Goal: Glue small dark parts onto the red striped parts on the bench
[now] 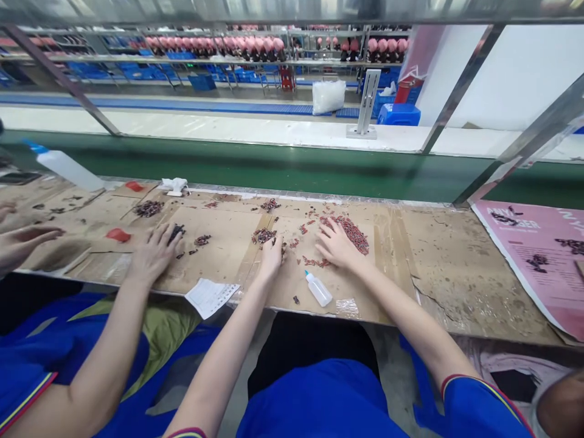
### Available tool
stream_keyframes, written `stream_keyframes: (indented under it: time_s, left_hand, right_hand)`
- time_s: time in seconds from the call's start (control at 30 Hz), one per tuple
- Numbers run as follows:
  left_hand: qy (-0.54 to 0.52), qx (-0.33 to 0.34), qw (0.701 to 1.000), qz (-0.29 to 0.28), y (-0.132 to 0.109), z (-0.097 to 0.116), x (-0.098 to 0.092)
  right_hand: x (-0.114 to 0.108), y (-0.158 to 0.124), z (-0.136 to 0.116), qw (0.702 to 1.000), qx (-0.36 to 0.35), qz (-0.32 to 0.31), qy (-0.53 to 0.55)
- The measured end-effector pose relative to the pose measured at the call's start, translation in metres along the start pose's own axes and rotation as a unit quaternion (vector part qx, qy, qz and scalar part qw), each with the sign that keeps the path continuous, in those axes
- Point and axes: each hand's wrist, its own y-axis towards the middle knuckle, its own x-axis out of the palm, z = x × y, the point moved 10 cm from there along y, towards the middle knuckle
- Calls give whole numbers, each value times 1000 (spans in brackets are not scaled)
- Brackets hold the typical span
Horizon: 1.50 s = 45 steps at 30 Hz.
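Nearest the bench edge lies a small squeeze bottle (318, 288), translucent white plastic, tipped on its side on the scuffed brown cardboard (438, 267) that covers the worktop, with a printed paper slip (210, 296) hanging over the edge to its left. Just beyond, the person's left hand (272, 255) rests knuckles up with its fingers curled under; whether they pinch anything I cannot tell, though a small heap of dark pieces (263, 235) sits just past the fingertips. The right hand (335, 244) lies flat and spread, palm down, holding nothing, its fingertips at the near edge of a longer drift of small red and dark pieces (353, 233), thin and stubby like tiny sticks, with a few strays near the heel of the palm. Off to the left a co-worker's hand (152, 254) is spread over another dark cluster (176, 232). Farther back the cardboard ends at a smooth green conveyor belt (274, 164), a white bottle with a blue cap (64, 167) leaning at its left, and a glossy pink printed sheet (542, 255) lies on the right.
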Motion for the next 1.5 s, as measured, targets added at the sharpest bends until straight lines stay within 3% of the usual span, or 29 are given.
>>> stream_keyframes:
  time_s: [0.1, 0.2, 0.3, 0.43, 0.67, 0.77, 0.9, 1.07, 1.33, 1.5]
  left_hand:
    - [154, 83, 984, 30, -4, 11, -8]
    - [289, 147, 945, 43, -13, 18, -8]
    - [385, 206, 898, 51, -24, 20, -2]
    - [450, 273, 849, 57, -30, 18, 7]
    - [461, 368, 807, 30, -23, 25, 29]
    - [444, 390, 806, 12, -23, 27, 32]
    - [414, 387, 824, 12, -23, 28, 22]
    - [388, 371, 844, 16, -23, 26, 15]
    - [311, 384, 869, 34, -26, 29, 3]
    - [265, 393, 880, 33, -33, 38, 1]
  right_hand:
    - [14, 3, -39, 995, -95, -24, 33]
    - [40, 18, -58, 986, -137, -81, 45]
    - [58, 31, -50, 987, -115, -108, 40]
    - [59, 30, -29, 992, -87, -84, 44]
    - [52, 18, -9, 990, -79, -82, 88]
    - [43, 19, -9, 990, -65, -71, 107]
    - [28, 32, -7, 995, 3, -46, 90]
    - [26, 51, -12, 995, 42, -66, 64]
    - [35, 66, -32, 993, -6, -91, 71]
    - [24, 79, -23, 992, -50, -89, 80]
